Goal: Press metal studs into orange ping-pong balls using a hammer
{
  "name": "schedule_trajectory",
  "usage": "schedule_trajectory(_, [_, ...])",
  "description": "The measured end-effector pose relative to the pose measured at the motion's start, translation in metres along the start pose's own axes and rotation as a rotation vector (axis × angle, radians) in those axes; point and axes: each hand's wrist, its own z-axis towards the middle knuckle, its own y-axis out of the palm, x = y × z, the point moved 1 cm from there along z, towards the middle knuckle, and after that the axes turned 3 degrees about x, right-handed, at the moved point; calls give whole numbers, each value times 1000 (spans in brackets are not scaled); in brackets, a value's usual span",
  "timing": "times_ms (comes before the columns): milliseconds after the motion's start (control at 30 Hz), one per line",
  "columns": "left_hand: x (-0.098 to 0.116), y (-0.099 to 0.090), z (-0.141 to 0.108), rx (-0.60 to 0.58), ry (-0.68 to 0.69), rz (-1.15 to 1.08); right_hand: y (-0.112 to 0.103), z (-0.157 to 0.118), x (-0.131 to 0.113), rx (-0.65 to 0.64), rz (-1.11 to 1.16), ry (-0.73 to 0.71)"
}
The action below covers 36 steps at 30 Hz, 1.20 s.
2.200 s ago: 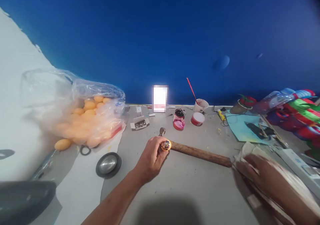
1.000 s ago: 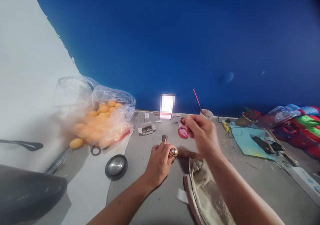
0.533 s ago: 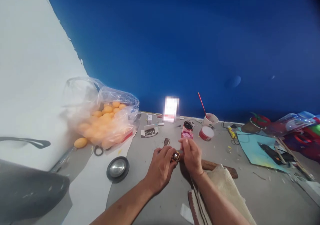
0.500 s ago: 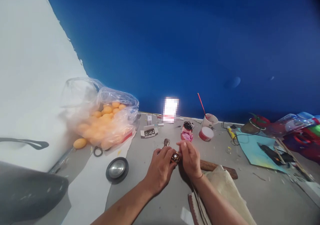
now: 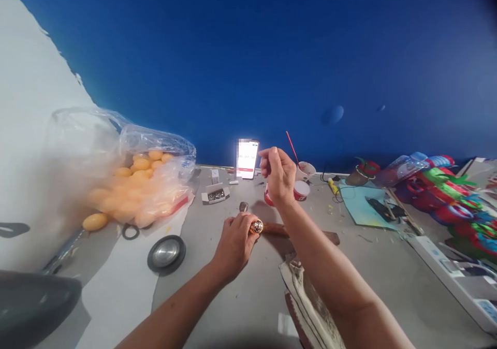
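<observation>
My left hand [image 5: 235, 240] is wrapped round a shiny gold-coloured ball-like piece [image 5: 256, 227] low over the grey table. Just beyond it lies the metal head of a hammer [image 5: 244, 206], whose wooden handle [image 5: 330, 236] stretches right, behind my right forearm. My right hand [image 5: 279, 173] is raised, its fingers bent and pressed together beside the lit phone [image 5: 248, 160]; what they hold, if anything, is too small to make out. It partly covers a red and white tub [image 5: 269, 196].
Orange balls [image 5: 140, 175] fill a clear bag at left. A small box of metal parts [image 5: 216, 195], a round metal dish [image 5: 166, 254], a paper cup [image 5: 306, 170], a cloth [image 5: 310, 302], a blue board [image 5: 355, 204] and a power strip [image 5: 446, 276] stand around.
My right hand has risen away from my left hand and moved forward towards the phone. My left hand still grips the gold piece. The whole view has shifted slightly.
</observation>
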Motion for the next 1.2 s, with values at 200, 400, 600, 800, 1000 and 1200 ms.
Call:
schedule_trajectory(200, [2, -5, -2, -20, 53, 1, -10, -32, 48, -116, -224, 40])
schedule_trajectory(400, [-2, 2, -1, -30, -17, 58, -28, -7, 43, -322, -446, 51])
schedule_trajectory(600, [-7, 5, 1, 33, -49, 203, -49, -8, 44, -1038, -942, 168])
schedule_trajectory(800, [-18, 0, 6, 153, -79, 167, -34, -23, 46, -1076, -1190, 59])
schedule_trajectory(1000, [-24, -9, 8, 323, -162, 23, -30, -22, 32, -988, -1176, -17])
schedule_trajectory(1200, [-29, -10, 11, 353, -186, -16, -18, -28, 25, -1049, -718, -45])
